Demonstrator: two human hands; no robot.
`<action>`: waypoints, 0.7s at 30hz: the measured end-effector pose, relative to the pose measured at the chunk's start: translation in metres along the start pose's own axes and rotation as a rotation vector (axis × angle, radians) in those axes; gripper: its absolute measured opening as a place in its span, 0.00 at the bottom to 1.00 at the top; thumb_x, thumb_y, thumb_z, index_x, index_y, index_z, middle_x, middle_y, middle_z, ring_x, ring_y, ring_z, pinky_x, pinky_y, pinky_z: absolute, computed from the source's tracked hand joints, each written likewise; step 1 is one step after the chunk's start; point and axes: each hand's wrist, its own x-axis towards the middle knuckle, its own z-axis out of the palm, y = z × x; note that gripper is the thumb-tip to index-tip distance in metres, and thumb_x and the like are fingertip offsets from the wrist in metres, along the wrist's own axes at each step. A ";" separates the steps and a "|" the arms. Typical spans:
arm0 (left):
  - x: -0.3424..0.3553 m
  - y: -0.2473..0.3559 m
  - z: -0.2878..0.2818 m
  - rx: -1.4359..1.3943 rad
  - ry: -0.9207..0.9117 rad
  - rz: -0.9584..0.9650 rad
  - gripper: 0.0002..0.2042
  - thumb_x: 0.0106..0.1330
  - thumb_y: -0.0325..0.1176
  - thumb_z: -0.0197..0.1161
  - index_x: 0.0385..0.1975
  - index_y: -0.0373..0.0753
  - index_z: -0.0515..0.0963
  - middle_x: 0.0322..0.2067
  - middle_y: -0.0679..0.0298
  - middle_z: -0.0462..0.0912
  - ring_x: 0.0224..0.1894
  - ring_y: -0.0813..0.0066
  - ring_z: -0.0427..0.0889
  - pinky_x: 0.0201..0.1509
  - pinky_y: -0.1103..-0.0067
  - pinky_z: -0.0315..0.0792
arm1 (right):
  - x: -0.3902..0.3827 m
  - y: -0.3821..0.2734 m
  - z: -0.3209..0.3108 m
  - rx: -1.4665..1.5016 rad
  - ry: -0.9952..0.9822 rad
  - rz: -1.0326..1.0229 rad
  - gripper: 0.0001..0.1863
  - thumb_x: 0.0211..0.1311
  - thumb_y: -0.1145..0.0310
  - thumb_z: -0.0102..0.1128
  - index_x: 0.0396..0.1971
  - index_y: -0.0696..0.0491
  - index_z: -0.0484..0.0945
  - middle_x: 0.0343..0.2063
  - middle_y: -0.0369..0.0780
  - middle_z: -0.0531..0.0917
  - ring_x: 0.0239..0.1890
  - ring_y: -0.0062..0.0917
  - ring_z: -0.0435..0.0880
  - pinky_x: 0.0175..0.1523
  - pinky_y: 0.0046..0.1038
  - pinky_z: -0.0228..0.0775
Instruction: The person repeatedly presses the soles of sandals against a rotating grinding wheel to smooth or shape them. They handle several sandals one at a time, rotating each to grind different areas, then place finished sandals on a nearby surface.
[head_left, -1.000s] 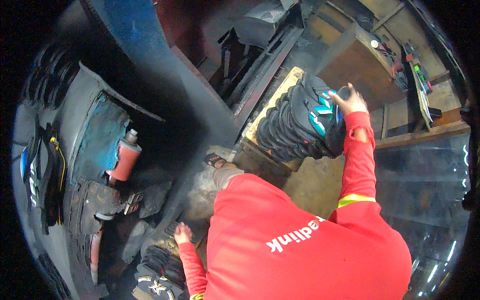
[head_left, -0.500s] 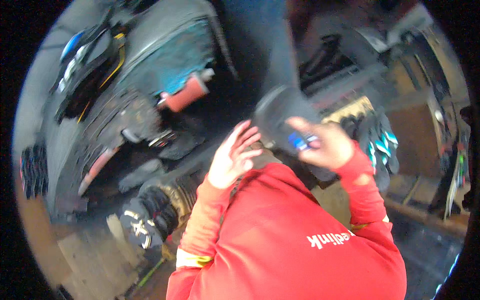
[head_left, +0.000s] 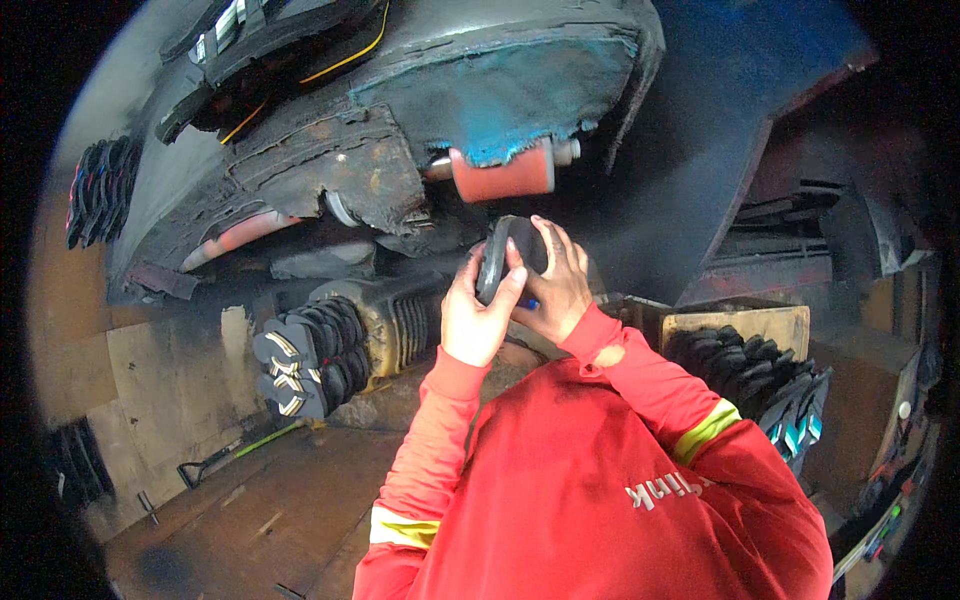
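My left hand [head_left: 480, 318] and my right hand [head_left: 562, 285] are closed around a black flip-flop [head_left: 494, 262] in front of my chest. The flip-flop stands on edge, its side toward me. My left thumb presses on it, and the fingers of my right hand wrap over its far end. A small blue bit [head_left: 531, 302] shows by my right palm; I cannot make out what it belongs to. Just beyond my hands is a red sanding roller [head_left: 503, 176] under a ragged blue-black cover [head_left: 500, 95], apart from the flip-flop.
Left of me, a row of black flip-flops [head_left: 310, 360] sits beside a ribbed motor [head_left: 400, 335]. A second red roller [head_left: 240, 240] shows at the machine's left. At right, more flip-flops [head_left: 740, 360] fill a wooden crate [head_left: 790, 325]. A green-handled tool [head_left: 265, 440] lies on the floor.
My left hand, open and empty before, has closed on the flip-flop that my right hand was holding. Both hands have come together nearer the roller, and the view has turned.
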 end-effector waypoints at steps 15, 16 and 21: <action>0.046 0.022 0.026 0.536 0.006 0.021 0.13 0.65 0.37 0.70 0.41 0.35 0.85 0.35 0.49 0.88 0.37 0.61 0.89 0.41 0.69 0.79 | 0.003 0.010 0.019 0.214 -0.082 0.158 0.43 0.61 0.63 0.63 0.75 0.56 0.55 0.77 0.55 0.48 0.76 0.65 0.43 0.71 0.65 0.52; 0.048 0.021 0.028 0.528 -0.003 -0.010 0.13 0.65 0.38 0.70 0.41 0.35 0.85 0.35 0.49 0.88 0.36 0.61 0.89 0.40 0.69 0.79 | 0.003 0.011 0.017 0.208 -0.097 0.184 0.44 0.59 0.64 0.64 0.74 0.58 0.56 0.76 0.57 0.50 0.76 0.63 0.44 0.73 0.61 0.49; 0.049 0.021 0.036 0.529 0.006 -0.052 0.12 0.65 0.38 0.70 0.38 0.36 0.86 0.32 0.49 0.87 0.32 0.60 0.89 0.36 0.69 0.78 | 0.005 0.018 0.013 0.193 -0.074 0.123 0.45 0.55 0.69 0.68 0.72 0.64 0.57 0.74 0.60 0.55 0.77 0.59 0.47 0.78 0.51 0.42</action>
